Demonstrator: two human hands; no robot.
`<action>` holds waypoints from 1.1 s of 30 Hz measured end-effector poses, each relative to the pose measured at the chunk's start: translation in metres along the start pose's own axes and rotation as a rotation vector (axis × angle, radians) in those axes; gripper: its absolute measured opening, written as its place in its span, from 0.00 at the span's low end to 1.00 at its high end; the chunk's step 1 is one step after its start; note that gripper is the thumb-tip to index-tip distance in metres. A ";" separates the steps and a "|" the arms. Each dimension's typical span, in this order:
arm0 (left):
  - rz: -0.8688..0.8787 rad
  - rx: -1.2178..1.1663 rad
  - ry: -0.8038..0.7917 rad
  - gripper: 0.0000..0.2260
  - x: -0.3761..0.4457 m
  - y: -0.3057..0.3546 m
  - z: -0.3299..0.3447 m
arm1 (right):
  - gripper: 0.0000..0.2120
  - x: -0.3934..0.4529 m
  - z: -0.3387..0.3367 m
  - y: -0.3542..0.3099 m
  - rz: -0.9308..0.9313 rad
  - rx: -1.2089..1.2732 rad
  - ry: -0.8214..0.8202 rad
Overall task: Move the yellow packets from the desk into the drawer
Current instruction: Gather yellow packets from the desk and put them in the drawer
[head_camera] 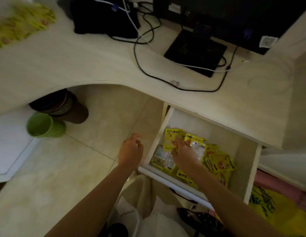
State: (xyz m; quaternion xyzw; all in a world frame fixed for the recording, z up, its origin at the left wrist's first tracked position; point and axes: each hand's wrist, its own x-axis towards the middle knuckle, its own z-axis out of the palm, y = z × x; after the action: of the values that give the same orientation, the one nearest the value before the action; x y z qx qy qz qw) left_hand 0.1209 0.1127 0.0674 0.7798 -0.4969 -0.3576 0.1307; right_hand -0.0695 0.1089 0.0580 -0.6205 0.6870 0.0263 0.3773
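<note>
Yellow packets (215,161) lie heaped inside the open white drawer (251,171) beneath the desk (80,65), as we look down from a head-worn camera. Our right hand (184,154) reaches into the drawer, its fingers pinching the lower edge of one packet (171,139) that stands tilted near the drawer's left wall, above others lying flat and face-down. Our left hand (130,151) hangs over the tiled floor (63,168) just outside the drawer's left side, fingers curled loosely inward and holding nothing we can see. More yellow packets (23,23), blurred, sit in a pile at the far left corner of the desk, well apart from the drawer. A black monitor (234,19) on its stand (196,52) occupies the right of the desk, with black and white cables (140,53) trailing across the pale surface and a dark box (104,16) beside them. Under the desk's curved edge stand a brown bin (70,108) and, just beside it, a green bin (44,125). A yellow plastic bag (277,211) with black print rests at lower right, below the drawer.
</note>
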 end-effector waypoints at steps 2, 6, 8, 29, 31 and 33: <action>-0.039 -0.020 0.066 0.16 -0.005 -0.017 -0.015 | 0.18 0.002 0.006 -0.022 -0.069 -0.055 -0.029; -0.085 -0.007 0.177 0.15 -0.014 -0.053 -0.040 | 0.18 0.006 0.024 -0.066 -0.179 -0.073 -0.071; -0.123 -0.021 0.218 0.14 -0.018 -0.073 -0.053 | 0.18 0.006 0.036 -0.088 -0.219 -0.120 -0.103; -0.220 0.004 0.318 0.11 0.071 -0.253 -0.245 | 0.19 0.079 0.127 -0.351 -0.375 -0.178 -0.150; -0.223 0.000 0.338 0.11 0.089 -0.257 -0.261 | 0.20 0.093 0.126 -0.375 -0.394 -0.194 -0.137; -0.226 -0.005 0.355 0.10 0.109 -0.260 -0.275 | 0.19 0.109 0.123 -0.398 -0.416 -0.213 -0.120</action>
State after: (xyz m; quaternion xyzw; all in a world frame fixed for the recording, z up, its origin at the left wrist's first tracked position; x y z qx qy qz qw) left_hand 0.5143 0.0991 0.0709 0.8811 -0.3746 -0.2281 0.1771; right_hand 0.3437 -0.0104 0.0821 -0.7822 0.5141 0.0570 0.3472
